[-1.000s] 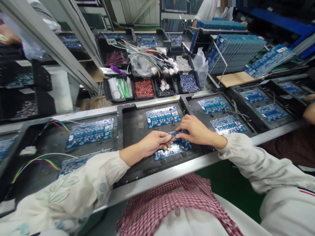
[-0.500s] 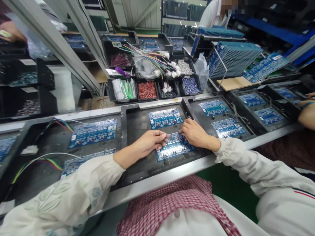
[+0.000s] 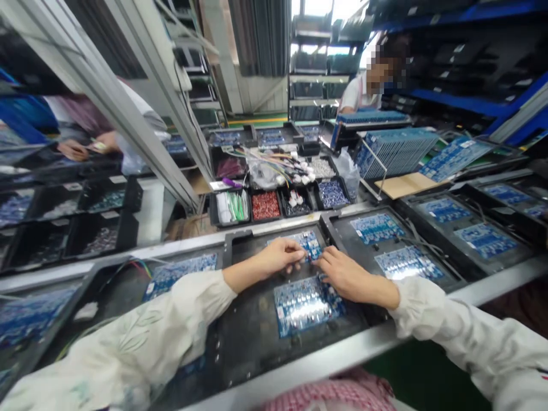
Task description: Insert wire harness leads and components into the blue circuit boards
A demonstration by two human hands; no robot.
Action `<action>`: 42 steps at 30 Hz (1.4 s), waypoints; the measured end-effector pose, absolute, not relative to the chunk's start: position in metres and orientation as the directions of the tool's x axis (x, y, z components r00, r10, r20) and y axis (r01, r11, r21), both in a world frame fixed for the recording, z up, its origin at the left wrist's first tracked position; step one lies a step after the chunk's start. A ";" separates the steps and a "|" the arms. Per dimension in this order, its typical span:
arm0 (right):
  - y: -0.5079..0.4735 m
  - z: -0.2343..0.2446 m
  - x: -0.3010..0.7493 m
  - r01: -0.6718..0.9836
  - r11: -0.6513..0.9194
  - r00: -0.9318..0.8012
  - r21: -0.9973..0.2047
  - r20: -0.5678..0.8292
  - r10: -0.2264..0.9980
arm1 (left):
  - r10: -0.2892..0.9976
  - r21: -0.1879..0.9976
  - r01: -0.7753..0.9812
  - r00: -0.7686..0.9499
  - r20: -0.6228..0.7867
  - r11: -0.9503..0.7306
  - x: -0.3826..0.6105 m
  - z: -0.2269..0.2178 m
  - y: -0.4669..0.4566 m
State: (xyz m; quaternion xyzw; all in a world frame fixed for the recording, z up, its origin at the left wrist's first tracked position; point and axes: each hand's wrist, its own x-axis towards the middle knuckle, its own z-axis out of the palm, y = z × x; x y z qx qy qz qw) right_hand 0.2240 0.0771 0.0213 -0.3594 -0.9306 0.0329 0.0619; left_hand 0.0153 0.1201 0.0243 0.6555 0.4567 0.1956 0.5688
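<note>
Two blue circuit boards lie in the black tray [image 3: 252,319] before me. Over the left part of the far circuit board [image 3: 311,244] is my left hand [image 3: 283,254], its thumb and fingertips pinched together; whatever is between them is too small to make out. My right hand [image 3: 340,272] is at that board's near right edge, fingers bent and closed, tips hidden from view. The two hands' fingertips are a short gap apart. Nearer to me, the other circuit board [image 3: 303,308] lies flat, its upper right corner under my right hand.
Behind the tray stand bins of red parts [image 3: 266,205], blue parts [image 3: 333,194] and white connectors [image 3: 295,200], with a wire bundle [image 3: 274,162] above. More trays with circuit boards [image 3: 377,228] flank mine. A metal post [image 3: 158,108] rises at left. Co-workers [image 3: 362,91] are across the line.
Both hands have moved from the near circuit board to the far one. The camera view has tilted up, so the scene sits lower in the picture.
</note>
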 end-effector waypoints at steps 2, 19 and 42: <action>0.103 0.038 0.221 0.653 0.725 -0.666 -0.218 0.290 0.687 | 0.871 0.680 0.627 0.489 0.036 -0.380 0.026 0.036 0.181; 0.178 0.047 0.198 0.477 0.403 -0.214 -0.781 0.341 0.915 | 0.828 0.828 0.271 -0.150 0.541 -0.492 -0.046 0.089 0.203; 0.153 0.024 0.120 0.341 0.205 -0.692 -0.917 -0.097 0.716 | 0.989 0.970 -0.194 0.016 -0.149 0.149 -0.077 0.035 0.119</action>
